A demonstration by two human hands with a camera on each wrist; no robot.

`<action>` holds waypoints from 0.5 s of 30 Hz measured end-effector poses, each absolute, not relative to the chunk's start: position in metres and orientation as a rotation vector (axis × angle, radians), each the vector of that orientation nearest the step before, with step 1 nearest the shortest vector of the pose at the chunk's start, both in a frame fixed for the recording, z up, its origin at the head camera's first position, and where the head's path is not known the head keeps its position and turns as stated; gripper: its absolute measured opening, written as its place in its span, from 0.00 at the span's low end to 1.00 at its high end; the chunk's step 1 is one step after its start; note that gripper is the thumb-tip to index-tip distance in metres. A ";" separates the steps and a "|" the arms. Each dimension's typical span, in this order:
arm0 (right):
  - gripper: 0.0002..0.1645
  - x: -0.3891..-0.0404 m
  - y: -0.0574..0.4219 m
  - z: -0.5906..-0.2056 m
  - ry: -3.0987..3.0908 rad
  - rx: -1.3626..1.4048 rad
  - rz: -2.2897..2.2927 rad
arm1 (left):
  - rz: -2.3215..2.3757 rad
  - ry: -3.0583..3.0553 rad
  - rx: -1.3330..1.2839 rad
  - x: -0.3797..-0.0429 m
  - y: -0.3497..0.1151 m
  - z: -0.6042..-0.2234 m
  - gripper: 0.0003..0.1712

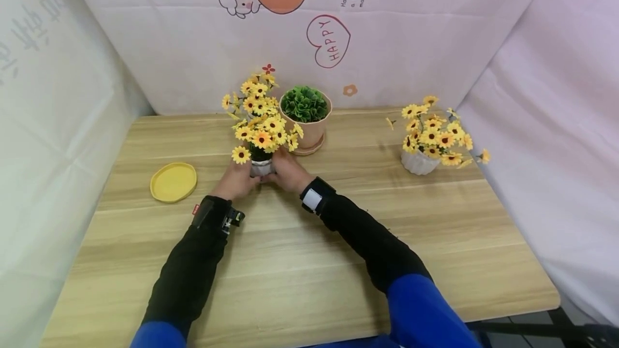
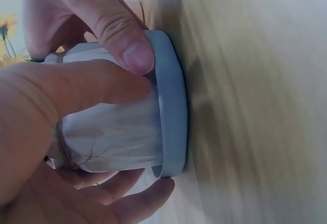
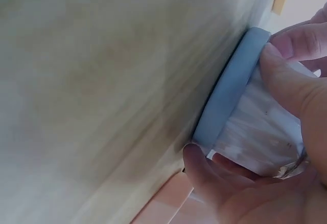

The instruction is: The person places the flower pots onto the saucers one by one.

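Observation:
A white pot (image 1: 261, 168) with yellow daisy-like flowers (image 1: 261, 139) stands between both hands at the back of the table, left of centre. My left hand (image 1: 235, 180) grips its left side, and my right hand (image 1: 290, 171) grips the right. In the left wrist view the pot sits in a shallow blue-grey saucer (image 2: 172, 106), with both thumbs crossing the pot's near wall down toward the saucer's rim. A thin twine is tied around the pot's upper part. From the right wrist, fingertips touch the saucer (image 3: 230, 88) at its edge.
Right behind is another bunch of yellow flowers (image 1: 253, 90), its pot mostly hidden. A pinkish pot (image 1: 310, 132) with a green plant stands close to my right hand. A yellow saucer (image 1: 173, 182) lies at left; another white flower pot (image 1: 420, 163) stands at right.

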State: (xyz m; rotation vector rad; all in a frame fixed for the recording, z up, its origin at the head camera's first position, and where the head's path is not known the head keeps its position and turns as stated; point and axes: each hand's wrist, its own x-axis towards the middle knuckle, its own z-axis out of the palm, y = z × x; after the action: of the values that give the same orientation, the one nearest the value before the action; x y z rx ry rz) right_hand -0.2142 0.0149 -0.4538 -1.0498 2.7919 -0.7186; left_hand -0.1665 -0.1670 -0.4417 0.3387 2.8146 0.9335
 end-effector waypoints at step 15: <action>0.51 -0.231 -0.012 -0.451 2.940 -0.750 -0.474 | 0.917 2.807 0.316 -0.205 -0.180 -0.447 0.49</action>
State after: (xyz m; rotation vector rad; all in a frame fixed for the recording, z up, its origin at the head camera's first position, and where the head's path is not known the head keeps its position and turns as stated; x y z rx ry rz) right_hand -0.2315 -0.0119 -0.4506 -0.7495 2.9397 -0.4735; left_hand -0.2055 -0.1804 -0.4467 0.3164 2.8071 0.9173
